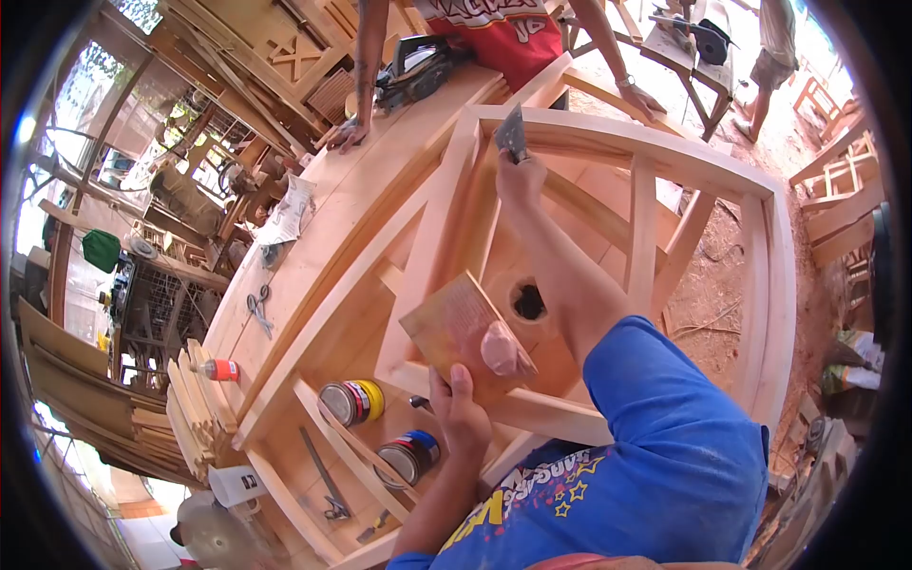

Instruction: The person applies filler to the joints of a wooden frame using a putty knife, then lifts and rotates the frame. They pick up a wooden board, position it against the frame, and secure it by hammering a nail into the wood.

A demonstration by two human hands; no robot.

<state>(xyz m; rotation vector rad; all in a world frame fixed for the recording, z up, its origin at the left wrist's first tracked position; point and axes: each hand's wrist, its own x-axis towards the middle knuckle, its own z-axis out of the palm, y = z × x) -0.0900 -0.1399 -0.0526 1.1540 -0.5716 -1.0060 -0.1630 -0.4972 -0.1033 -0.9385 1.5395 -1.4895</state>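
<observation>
My left hand (463, 418) grips a small wooden board (446, 328) by its lower edge, thumb on the face. A lump of pinkish putty (501, 350) sits on that board near its right side. Stretched out ahead, my right hand (521, 179) is closed round a putty knife (511, 135) with its flat metal blade pointing up. The blade is right at the upper corner of a pale wooden frame (703, 163). Below my left hand stand two paint cans, one with a yellow side (351, 402) and one with a blue band (408, 458).
Across the work, a person in a red shirt (518, 43) rests both hands on the wood. Scissors (258, 312), a red-capped bottle (220, 370) and a power tool (423, 71) lie on the long wooden panel (323, 223). Another person (774, 66) stands at the far right.
</observation>
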